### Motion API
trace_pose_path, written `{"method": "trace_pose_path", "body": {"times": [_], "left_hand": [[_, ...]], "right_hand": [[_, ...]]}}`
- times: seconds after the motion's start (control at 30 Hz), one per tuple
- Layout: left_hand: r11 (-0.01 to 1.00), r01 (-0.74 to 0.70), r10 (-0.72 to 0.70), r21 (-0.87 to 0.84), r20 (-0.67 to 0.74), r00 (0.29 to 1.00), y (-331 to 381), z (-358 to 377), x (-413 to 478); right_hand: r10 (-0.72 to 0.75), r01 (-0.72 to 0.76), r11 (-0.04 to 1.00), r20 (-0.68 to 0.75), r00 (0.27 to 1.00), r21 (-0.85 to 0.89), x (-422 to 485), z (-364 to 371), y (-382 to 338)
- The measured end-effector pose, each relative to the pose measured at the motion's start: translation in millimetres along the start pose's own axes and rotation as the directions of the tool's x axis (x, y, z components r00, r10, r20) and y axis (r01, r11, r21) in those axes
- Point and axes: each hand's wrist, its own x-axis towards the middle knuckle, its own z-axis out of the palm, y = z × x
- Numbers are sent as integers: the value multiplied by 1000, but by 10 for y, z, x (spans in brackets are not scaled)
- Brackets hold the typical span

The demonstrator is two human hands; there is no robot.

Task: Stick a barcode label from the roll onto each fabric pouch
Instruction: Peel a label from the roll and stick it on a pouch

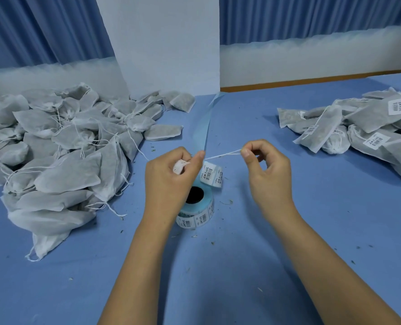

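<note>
My left hand (171,174) grips the gathered white neck of a fabric pouch (180,167); most of that pouch is hidden behind the hand. A thin white drawstring (221,154) runs taut from it to my right hand (265,167), which pinches its end between thumb and forefinger. Below my hands the label roll (196,207) stands on the blue table, with barcode labels round its side. Its blue backing strip (203,130) trails away toward the back, and a few loose labels (212,175) hang just under my left thumb.
A big heap of unlabelled grey pouches (54,156) with loose strings covers the table's left side. Pouches with barcode labels (363,127) are piled at the right. A white pillar (169,43) rises behind the table (218,277), and small crumbs are scattered on the cloth.
</note>
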Motion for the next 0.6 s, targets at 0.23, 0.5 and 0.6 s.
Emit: {"method": "trace_pose_path", "body": {"times": [0.23,0.5,0.6], "left_hand": [[991,-83,73,-103,-95,993,23,-88,60],[900,-7,-70,-435,-161,985,82,-40,42],[819,2,-86,-574,-119,989,96,-4,36]], "right_hand": [[164,-173,926,54,985,337,55,-79,-34],[17,-137,929,328,945,345,-267,214,-182],[2,-68,977,312,950,202,-332,292,-161]]}}
